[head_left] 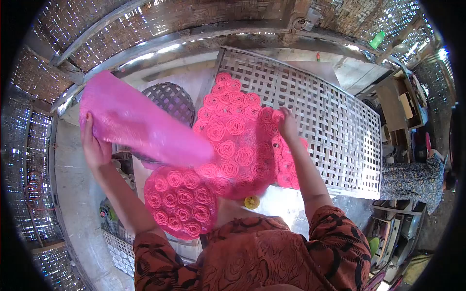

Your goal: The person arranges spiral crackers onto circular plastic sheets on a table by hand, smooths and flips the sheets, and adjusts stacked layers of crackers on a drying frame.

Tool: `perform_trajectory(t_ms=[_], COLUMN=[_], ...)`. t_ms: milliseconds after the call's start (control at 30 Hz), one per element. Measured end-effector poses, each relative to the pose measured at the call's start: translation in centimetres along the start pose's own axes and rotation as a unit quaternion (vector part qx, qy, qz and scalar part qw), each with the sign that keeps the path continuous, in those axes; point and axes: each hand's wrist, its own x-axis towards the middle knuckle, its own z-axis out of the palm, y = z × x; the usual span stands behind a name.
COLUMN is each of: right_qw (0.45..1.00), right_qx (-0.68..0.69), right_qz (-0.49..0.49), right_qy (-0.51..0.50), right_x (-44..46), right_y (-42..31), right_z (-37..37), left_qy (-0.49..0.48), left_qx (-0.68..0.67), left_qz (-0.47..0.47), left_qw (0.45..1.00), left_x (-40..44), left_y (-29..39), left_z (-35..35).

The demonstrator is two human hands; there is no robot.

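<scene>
My left hand [98,147] is raised at the left, its fingers closed on a pink sheet [145,125] that looks like thin plastic. The sheet is blurred in places and slants down to the middle. My right hand [287,125] is at the right edge of a rosette-covered sheet [238,145], its fingers closed on the corner by a pink coiled rosette [266,114]. Beneath lie more pink rosettes [225,94] on a woven bamboo rack [330,131]. Near my body, a rounded pink sheet [180,200] bears several rosettes in rows.
Behind the raised sheet is a dark round woven basket [170,99]. Another person in patterned clothing [412,180] is at the far right, by wooden shelves [395,230]. Woven walls [184,19] surround the space. A yellow round thing [251,202] lies close to my chest.
</scene>
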Motion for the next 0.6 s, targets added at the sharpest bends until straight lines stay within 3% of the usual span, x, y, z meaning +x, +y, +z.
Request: perform_trajectory(t_ms=[67,133,200,233,300,367,467,500,533,567,600], right_qw=[0.997,0.982,0.958,0.958,0.959,0.954,0.942,0.920,0.885,0.883,0.906], right_qx=[0.022,0.082,0.039,0.042,-0.119,-0.114,-0.147,-0.184,-0.219,-0.222,-0.185], right_qz=[-0.048,-0.133,-0.236,-0.239,-0.179,-0.154,-0.178,-0.281,-0.380,-0.381,-0.345], right_qy=[-0.060,-0.111,-0.155,-0.154,-0.186,-0.231,-0.245,-0.203,-0.158,-0.159,-0.162], right_x=[-0.1,-0.8,-0.5,-0.8,-1.8,-1.3,-1.3,-1.5,-1.7,-1.7,-1.6], right_y=[-1.5,-4.9,-6.1,-7.8,-11.3,-11.0,-10.6,-10.2,-9.7,-8.8,-7.8], right_z=[2.5,4.0,7.1,7.4,6.8,8.3,8.6,9.0,9.2,9.9,10.7], left_qy=[0.035,0.062,0.116,0.144,0.144,0.294,0.312,0.315,0.439,0.528,0.528], left_qx=[-0.028,-0.022,0.008,0.032,-0.031,-0.040,-0.078,-0.080,0.150,0.370,0.367], left_qz=[0.047,0.046,0.024,0.003,-0.015,-0.044,0.022,0.021,0.074,0.121,0.119], left_qw=[0.998,0.997,0.993,0.989,0.989,0.954,0.947,0.945,0.883,0.755,0.756], left_x=[1.6,3.0,4.4,4.5,3.5,1.9,0.5,0.6,0.8,0.7,0.1], left_y=[-1.3,-5.1,-10.7,-14.0,-19.4,-22.1,-26.1,-26.9,-28.0,-28.7,-28.1], left_z=[-1.3,-4.8,-9.2,-11.4,-14.0,-13.1,-15.4,-15.4,-15.1,-14.4,-12.7])
